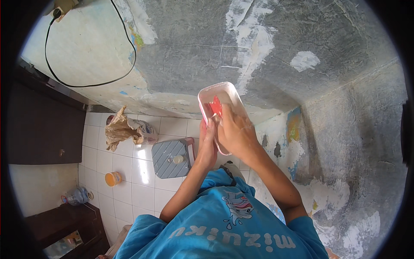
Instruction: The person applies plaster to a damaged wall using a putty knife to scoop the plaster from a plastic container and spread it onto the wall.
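Note:
A white rectangular tub (227, 91) with rounded corners is held up at chest height, close to the wall. My left hand (208, 144) grips its left side from outside, fingers closed along the rim. Over the tub, my right hand (234, 128) is closed around a red plastic putty spreader (215, 105), whose blade shows inside near the left wall. White paste smears the spreader and my fingers. My right hand hides much of the tub's lower part.
Patchy plastered wall (185, 47) rises ahead and to the right. On the tiled floor stand a grey step stool (166, 162), an open paper sack (118, 131) and an orange tub (113, 178). A black cable (103, 83) hangs at upper left; a water bottle (77, 196) sits at lower left.

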`<state>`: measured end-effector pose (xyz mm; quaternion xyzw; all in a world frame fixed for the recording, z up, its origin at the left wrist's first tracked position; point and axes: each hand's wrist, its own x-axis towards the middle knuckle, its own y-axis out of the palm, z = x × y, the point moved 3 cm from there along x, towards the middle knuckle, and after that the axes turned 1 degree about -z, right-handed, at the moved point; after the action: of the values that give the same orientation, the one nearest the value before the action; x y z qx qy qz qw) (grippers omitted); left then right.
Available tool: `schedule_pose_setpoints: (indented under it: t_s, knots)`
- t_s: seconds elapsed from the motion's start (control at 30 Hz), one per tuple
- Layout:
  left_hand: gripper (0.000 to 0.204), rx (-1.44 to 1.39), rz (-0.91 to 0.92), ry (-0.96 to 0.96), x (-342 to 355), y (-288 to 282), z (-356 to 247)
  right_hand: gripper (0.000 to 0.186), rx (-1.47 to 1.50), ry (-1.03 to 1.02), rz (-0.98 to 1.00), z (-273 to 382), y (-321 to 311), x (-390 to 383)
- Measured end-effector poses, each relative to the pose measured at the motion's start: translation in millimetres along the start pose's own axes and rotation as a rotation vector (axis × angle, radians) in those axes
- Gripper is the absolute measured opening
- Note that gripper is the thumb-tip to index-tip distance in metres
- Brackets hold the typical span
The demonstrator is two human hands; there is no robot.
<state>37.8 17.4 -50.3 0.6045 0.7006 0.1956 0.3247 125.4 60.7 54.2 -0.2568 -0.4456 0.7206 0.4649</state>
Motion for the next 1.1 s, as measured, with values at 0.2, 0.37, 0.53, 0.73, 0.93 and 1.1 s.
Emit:
schedule_pose_setpoints:
  t_s: [0.2,0.37,0.53,0.73,0.93,1.1]
  knots:
    - [0.086,-0.019,-0.002,-0.049,-9,1,-6,0.037,-0.206,-0.014,-0.104,-14,-15,20]
    - [0.083,0.022,-0.023,-0.008,-9,-4,-9,0.035,-0.257,0.012,-0.043,-18,-25,11]
    - [0.08,-0.048,-0.006,-0.019,-3,-11,-12,0.032,-0.138,-0.021,-0.028,-3,-14,-14]
    - [0.066,0.002,-0.025,-0.005,-6,-1,-9,0.036,0.01,0.028,0.019,4,-3,4]
    - [0.067,0.019,-0.024,-0.012,-9,-1,-13,0.037,-0.223,-0.013,-0.088,-7,-22,22]
    - [0.082,0.017,-0.017,-0.006,-5,-6,-16,0.038,-0.299,-0.018,-0.034,-7,-26,7]
